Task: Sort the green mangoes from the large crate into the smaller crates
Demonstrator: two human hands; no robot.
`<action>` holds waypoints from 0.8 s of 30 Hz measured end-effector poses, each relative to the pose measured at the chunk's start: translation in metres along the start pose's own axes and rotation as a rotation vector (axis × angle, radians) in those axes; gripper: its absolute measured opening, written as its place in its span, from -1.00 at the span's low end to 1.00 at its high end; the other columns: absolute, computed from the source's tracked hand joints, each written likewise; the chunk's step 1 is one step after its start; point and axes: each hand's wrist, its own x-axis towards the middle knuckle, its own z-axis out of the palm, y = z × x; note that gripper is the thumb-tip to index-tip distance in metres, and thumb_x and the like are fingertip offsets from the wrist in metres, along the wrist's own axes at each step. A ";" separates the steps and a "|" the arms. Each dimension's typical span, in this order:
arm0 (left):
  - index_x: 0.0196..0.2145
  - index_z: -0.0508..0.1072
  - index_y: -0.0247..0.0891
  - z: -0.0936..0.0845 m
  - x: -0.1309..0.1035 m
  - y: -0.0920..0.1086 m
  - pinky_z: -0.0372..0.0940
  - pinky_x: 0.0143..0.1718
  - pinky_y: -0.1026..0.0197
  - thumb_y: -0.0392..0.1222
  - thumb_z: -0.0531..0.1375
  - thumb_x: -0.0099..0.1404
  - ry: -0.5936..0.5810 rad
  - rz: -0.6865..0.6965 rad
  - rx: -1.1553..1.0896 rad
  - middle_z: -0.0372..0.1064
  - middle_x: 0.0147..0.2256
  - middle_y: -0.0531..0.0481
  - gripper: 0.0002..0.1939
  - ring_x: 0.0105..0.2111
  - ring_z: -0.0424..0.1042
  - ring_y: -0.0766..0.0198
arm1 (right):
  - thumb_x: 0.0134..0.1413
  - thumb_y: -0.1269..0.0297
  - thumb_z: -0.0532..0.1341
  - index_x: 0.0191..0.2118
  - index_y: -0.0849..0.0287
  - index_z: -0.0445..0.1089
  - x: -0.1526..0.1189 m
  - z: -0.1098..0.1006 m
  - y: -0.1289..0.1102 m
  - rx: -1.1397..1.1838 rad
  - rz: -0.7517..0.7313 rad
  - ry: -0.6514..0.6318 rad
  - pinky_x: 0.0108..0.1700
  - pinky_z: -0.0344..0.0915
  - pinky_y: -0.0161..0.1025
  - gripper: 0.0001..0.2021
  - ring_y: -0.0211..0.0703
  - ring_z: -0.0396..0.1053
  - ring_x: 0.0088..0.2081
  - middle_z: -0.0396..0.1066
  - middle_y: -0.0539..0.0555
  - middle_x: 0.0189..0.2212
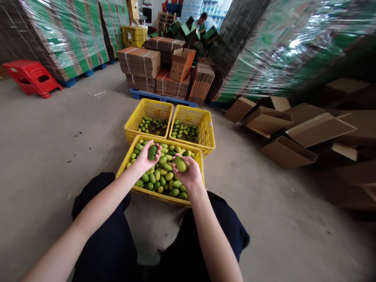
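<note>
My left hand [144, 158] is wrapped round a dark green fruit [152, 152], above the left part of the near yellow crate [164, 197]. In my right hand [190, 174] lies a lighter, yellow-green fruit [180, 164], with the fingers curled round it over the crate's right part. Many green and yellowish fruits [169, 176] fill the near crate. Behind it stand two more yellow crates side by side: the back left crate [133, 124] and the back right crate [208, 131], each with a shallow layer of green fruits.
Bundled flat cardboard [141, 62] is stacked on a blue pallet [141, 94] behind the crates, with an open carton [179, 67] on top. Open boxes [268, 119] lie on the right. A red stool [32, 78] stands far left. A person [202, 18] is in the background.
</note>
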 end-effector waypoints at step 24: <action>-0.28 0.44 -0.47 0.007 0.001 -0.010 0.40 -0.57 0.40 -0.05 -0.05 0.51 -0.048 -0.023 0.141 0.43 -0.53 -0.13 -0.55 -0.63 0.41 0.36 | 0.10 0.25 0.26 -0.36 0.18 0.46 0.003 0.016 0.001 0.036 0.025 0.054 -0.41 0.55 -0.29 -0.89 -0.17 0.52 -0.44 0.53 0.10 -0.49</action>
